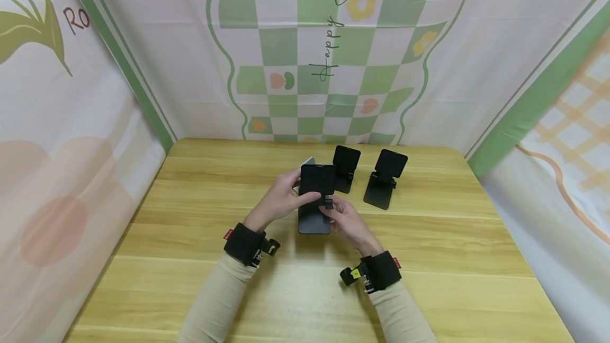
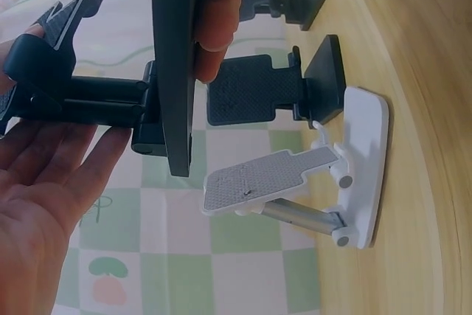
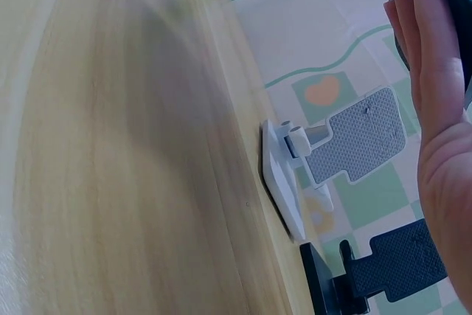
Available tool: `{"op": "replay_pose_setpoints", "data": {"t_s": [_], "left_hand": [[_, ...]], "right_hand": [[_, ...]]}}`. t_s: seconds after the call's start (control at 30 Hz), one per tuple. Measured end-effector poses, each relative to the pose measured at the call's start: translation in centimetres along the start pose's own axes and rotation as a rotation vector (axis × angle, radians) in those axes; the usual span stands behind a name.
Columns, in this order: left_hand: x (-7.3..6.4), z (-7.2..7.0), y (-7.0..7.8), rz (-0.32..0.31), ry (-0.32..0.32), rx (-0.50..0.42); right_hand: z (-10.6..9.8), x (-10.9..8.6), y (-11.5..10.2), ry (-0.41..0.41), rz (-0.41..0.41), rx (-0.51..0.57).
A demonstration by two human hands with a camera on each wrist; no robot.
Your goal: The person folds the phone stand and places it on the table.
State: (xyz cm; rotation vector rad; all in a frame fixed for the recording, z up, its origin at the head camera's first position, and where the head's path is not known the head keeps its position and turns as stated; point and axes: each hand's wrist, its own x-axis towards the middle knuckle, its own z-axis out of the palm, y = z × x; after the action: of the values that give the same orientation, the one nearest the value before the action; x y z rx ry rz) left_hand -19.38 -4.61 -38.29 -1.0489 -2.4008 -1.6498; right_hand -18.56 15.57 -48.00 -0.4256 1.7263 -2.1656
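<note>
A black folding phone stand (image 1: 314, 221) is held up above the table between both hands. My left hand (image 1: 278, 200) grips it from the left at its upper plate and neck, the thumb lying across the front. My right hand (image 1: 350, 221) holds it from the right, near the hinge and base plate. Fingers (image 2: 220, 12) of the right hand curl at the base's edge in the left wrist view. Just behind stands a white phone stand (image 2: 365, 175) with a grey textured pad, mostly hidden in the head view.
Two more black phone stands stand unfolded on the wooden table (image 1: 452, 258), one black stand (image 1: 346, 160) close behind the hands and another black stand (image 1: 381, 192) farther right. A patterned cloth (image 1: 190, 68) hangs along the table's back and sides.
</note>
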Motion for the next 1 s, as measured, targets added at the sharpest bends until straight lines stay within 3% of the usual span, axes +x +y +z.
{"op": "replay_pose_setpoints", "data": {"t_s": [0.47, 0.7, 1.0], "left_hand": [[0.0, 0.1, -0.2, 0.021, 0.02, 0.045], [0.4, 0.9, -3.6, 0.045, 0.055, 0.067], [0.5, 0.8, -4.3, 0.086, 0.057, 0.084]], "right_hand": [[0.1, 0.0, 0.0, -0.016, 0.006, 0.015], [0.1, 0.1, 0.1, -0.026, 0.007, 0.026], [0.2, 0.2, 0.1, -0.04, 0.006, 0.028]]}}
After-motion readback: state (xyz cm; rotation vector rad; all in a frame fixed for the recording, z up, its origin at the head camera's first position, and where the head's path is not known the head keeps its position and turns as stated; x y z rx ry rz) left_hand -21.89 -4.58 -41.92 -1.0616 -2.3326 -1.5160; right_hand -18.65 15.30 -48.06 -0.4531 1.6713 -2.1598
